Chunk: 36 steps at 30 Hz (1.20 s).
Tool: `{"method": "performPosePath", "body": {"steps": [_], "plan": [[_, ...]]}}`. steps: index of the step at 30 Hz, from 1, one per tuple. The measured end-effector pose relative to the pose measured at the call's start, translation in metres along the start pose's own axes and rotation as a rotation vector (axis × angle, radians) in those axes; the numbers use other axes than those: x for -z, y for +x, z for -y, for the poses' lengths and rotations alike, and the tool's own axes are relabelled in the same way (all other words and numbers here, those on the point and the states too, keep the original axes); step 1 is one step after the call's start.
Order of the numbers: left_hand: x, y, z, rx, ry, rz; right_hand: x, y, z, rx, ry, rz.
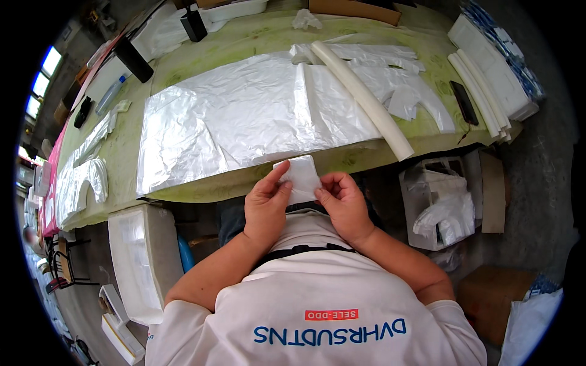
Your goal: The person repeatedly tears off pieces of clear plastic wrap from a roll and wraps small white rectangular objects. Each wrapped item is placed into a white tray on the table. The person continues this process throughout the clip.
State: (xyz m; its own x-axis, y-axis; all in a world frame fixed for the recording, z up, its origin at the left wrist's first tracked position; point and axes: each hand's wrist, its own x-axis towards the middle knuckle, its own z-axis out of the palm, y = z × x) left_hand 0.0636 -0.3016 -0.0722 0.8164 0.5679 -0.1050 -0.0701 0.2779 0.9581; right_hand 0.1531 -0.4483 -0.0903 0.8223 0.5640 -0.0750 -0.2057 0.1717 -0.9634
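Between my two hands, at the table's front edge, is a small folded piece of white plastic film [303, 178]. My left hand [265, 208] pinches its left side between thumb and fingers. On the right side, my right hand [346, 206] grips the lower corner with thumb and forefinger. Just beyond them, stacked sheets of clear plastic bags [213, 116] lie flat on the green tablecloth [177, 193], with handle-like cut ends toward the right. A long cream-coloured tube [366, 100] rests slantwise across these bags, its near end sticking out over the table edge.
More plastic bags [85, 183] lie at the table's left. A phone [464, 104] and pale rolls [479, 91] are at the right. Black containers [133, 60] and a clear bottle [110, 96] stand far left. Below the table are a foam box [137, 262] and a plastic-filled bin [436, 204].
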Motion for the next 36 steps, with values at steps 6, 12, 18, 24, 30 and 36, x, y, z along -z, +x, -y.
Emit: {"method": "performPosePath", "body": {"steps": [6,12,18,24,30,36], "plan": [[0.002,-0.004,-0.007,-0.010,0.059,-0.046,-0.001,0.000,0.003,-0.012,-0.038,0.049],[0.008,-0.008,-0.002,-0.189,0.223,0.090,-0.002,0.000,0.009,0.118,0.090,0.054],[0.011,-0.011,-0.002,-0.299,0.485,0.251,-0.004,0.004,0.016,-0.005,-0.044,0.046],[0.019,-0.012,0.008,-0.066,0.211,0.317,-0.007,0.008,0.010,0.035,0.087,-0.072],[0.025,-0.009,0.004,0.032,0.383,0.290,-0.002,0.016,0.009,0.019,0.156,-0.114],[0.030,-0.003,0.001,0.255,-0.092,0.123,-0.008,0.022,0.017,-0.021,0.212,-0.149]]}}
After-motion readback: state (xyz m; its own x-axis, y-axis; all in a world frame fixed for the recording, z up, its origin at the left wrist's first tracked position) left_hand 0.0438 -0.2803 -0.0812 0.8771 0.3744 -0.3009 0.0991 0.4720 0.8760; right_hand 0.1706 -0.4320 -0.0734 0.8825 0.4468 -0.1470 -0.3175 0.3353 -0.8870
